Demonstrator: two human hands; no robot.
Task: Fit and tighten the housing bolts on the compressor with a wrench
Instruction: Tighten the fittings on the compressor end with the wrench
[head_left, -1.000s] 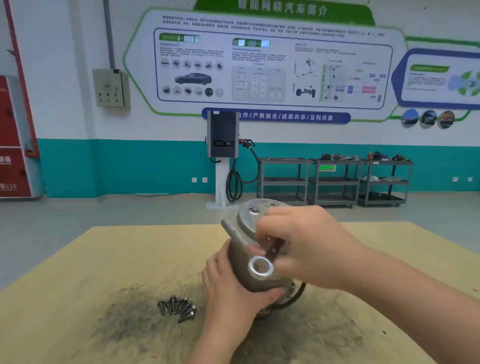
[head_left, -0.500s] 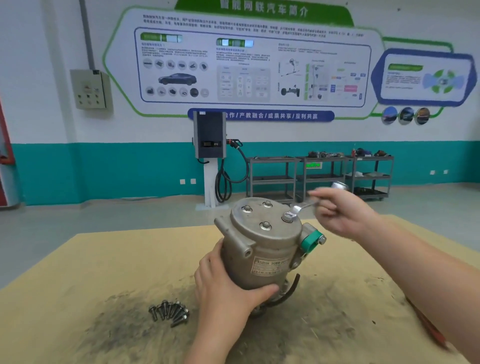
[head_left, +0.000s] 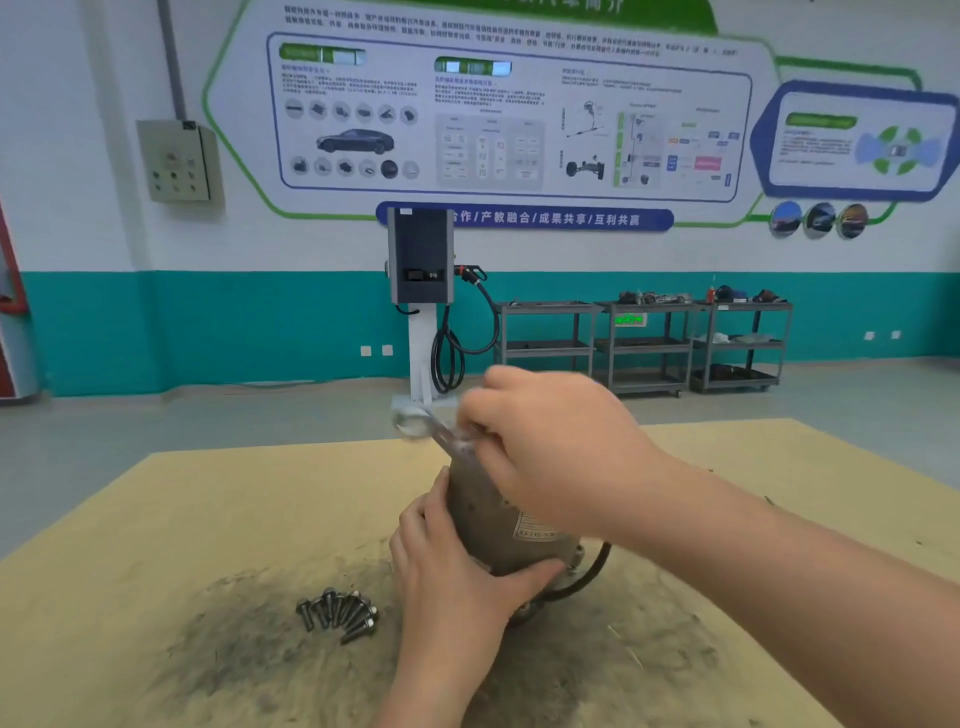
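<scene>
A grey metal compressor (head_left: 485, 525) stands tilted on the yellow board table (head_left: 234, 509). My left hand (head_left: 447, 566) grips its lower side, thumb across the front. My right hand (head_left: 550, 447) covers the compressor's top and grips a silver wrench (head_left: 423, 423), whose ring end sticks out to the left, blurred by motion. The bolts on the top face are hidden behind my right hand. Several loose dark bolts (head_left: 340, 613) lie in a heap on the table left of the compressor.
A black cable (head_left: 592, 574) curls out from the compressor's base on the right. A dark sooty stain (head_left: 223, 639) covers the near table. Far behind stand a charging post (head_left: 421, 291) and grey shelf carts (head_left: 644, 343) along the wall.
My right hand has swung the wrench from the compressor's right side over to its top, handle end now pointing left. The left hand keeps its hold on the compressor; the bolts have not moved.
</scene>
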